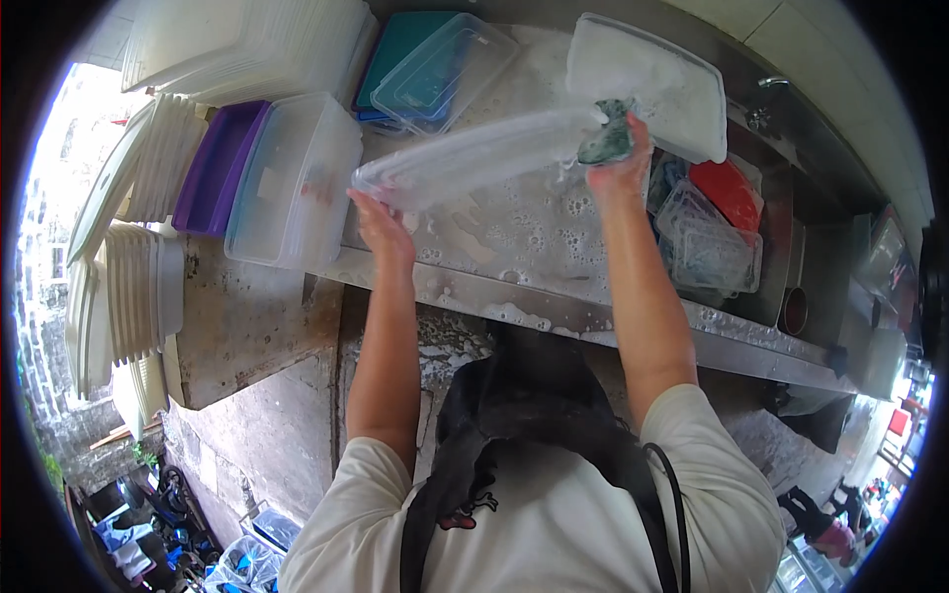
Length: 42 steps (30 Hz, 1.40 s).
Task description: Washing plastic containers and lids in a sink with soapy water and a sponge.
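Observation:
My left hand point(384, 230) grips the near left end of a long clear plastic lid or tray point(474, 159), held tilted above the steel counter point(474, 237). At its far right end, my right hand point(626, 159) holds a green scouring pad point(609, 135) against the plastic. Suds cling to the pad and the plastic. Some of my right fingers are hidden behind the pad. Just beyond my right hand stands a white tub point(649, 81) full of foam. Left of my left hand is a translucent plastic box point(296, 185).
A purple bin point(221, 167) and stacked white containers point(237, 52) line the left side. Teal and clear lids point(437, 70) lie at the back. The sink point(775, 259) at right holds clear and red plastic pieces point(715, 230), below a tap point(773, 81). Suds wet the counter's front edge.

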### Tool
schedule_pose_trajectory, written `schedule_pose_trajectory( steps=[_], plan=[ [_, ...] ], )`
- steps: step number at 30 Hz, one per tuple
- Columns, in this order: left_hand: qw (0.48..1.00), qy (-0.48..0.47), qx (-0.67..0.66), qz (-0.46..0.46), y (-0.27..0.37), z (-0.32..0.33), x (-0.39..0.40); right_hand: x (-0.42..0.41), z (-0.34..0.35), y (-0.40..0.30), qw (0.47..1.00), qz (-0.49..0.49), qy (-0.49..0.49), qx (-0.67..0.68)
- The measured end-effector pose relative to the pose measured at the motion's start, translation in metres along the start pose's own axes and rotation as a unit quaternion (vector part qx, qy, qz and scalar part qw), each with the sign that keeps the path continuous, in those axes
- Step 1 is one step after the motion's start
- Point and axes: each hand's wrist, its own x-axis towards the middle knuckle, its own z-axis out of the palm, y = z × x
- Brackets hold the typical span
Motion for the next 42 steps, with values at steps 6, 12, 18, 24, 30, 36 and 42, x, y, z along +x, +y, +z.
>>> schedule_pose_trajectory(
  steps=[6,12,18,24,30,36,42],
  plan=[
    [0.877,-0.372,-0.243,-0.181,-0.033,-0.011,-0.025,-0.029,0.008,-0.002,0.799,-0.021,-0.151,-0.582],
    [0.925,-0.243,-0.184,-0.226,-0.059,0.013,-0.094,-0.116,0.031,0.099,0.681,-0.250,-0.366,-0.583],
    [0.918,-0.307,-0.130,-0.213,-0.019,0.027,-0.113,-0.047,-0.122,0.029,0.728,-0.291,0.001,-0.621],
    [0.835,-0.513,-0.067,-0.186,-0.064,0.122,-0.122,0.005,-0.277,-0.103,0.735,-0.239,0.166,-0.612],
    [0.984,0.050,0.029,-0.169,-0.058,0.083,0.093,0.082,-0.245,-0.171,0.692,-0.376,0.061,-0.614],
    [0.979,-0.171,-0.107,-0.036,-0.035,0.089,0.089,0.169,-0.142,-0.132,0.437,-0.269,-0.198,-0.835],
    [0.945,-0.199,-0.247,-0.080,-0.017,0.044,-0.042,0.151,-0.062,-0.130,0.855,0.106,-0.119,-0.493]
  ],
)
